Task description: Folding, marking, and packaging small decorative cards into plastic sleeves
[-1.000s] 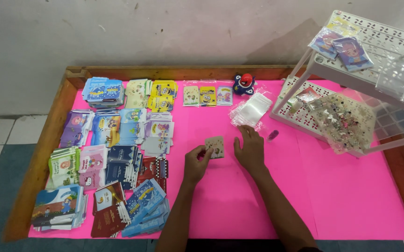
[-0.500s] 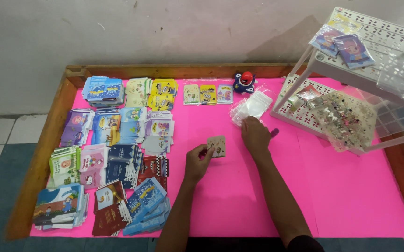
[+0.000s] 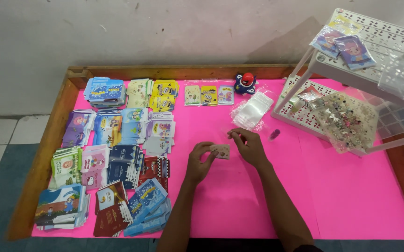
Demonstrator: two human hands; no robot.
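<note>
Pink-covered table (image 3: 351, 196) with wooden rim, set against a grey wall, tiled floor at left. Left hand (image 3: 199, 161) pinching a small beige card (image 3: 220, 150) by its left edge, thumb and fingers closed on it, card held just above the pink sheet near table centre. Right hand (image 3: 248, 147) just right of the card, fingertips curled together at the card's upper right corner, possibly gripping a thin clear sleeve there, too faint to confirm. Stack of clear plastic bags (image 3: 253, 111) just beyond the right hand. Small purple object (image 3: 274, 135) lying right of that hand, near the white perforated rack (image 3: 388, 37). Bag of small trinkets (image 3: 346, 122) on the rack's lower shelf, two picture packets (image 3: 344, 45) on the top shelf. Round blue and red toy (image 3: 245, 83) by the far rim. Rows of colourful packet stacks (image 3: 113, 154) filling the left half of the table, three single cards (image 3: 209, 95) in a row near the toy.
</note>
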